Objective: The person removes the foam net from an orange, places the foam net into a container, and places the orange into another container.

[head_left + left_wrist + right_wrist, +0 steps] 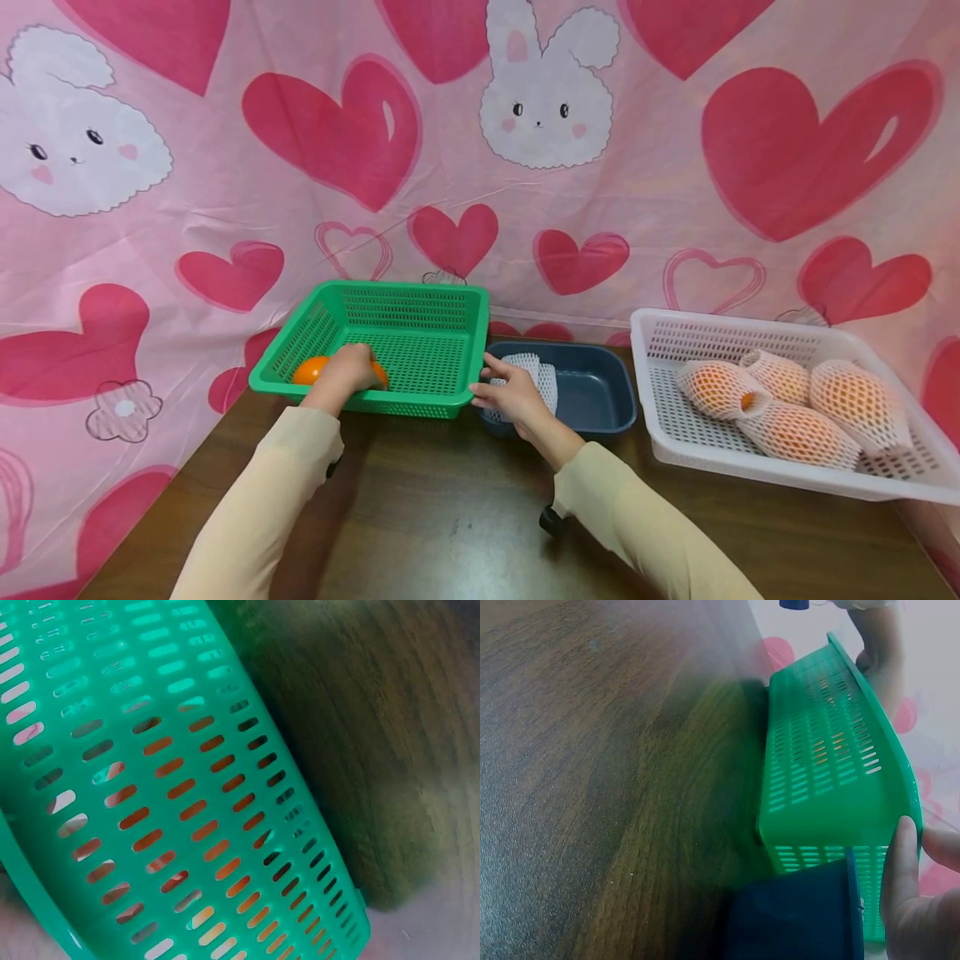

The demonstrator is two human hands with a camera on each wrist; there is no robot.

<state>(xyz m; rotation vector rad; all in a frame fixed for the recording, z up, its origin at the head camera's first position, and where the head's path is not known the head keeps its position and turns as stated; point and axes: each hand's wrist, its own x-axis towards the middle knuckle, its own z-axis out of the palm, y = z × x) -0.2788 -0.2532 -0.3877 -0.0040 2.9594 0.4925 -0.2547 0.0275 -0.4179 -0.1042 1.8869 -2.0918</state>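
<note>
Beige sleeves (pixel 255 500) nearest camera. Inside green basket (pixel 412 402), front left: orange fruit (pixel 308 371), left grip (pixel 352 367) curled over it; likely firm, smooth, bruisable, best cupped round middle. Right grip (pixel 517 393) pinches basket's right rim; plastic, likely light, slightly flexible.
</note>
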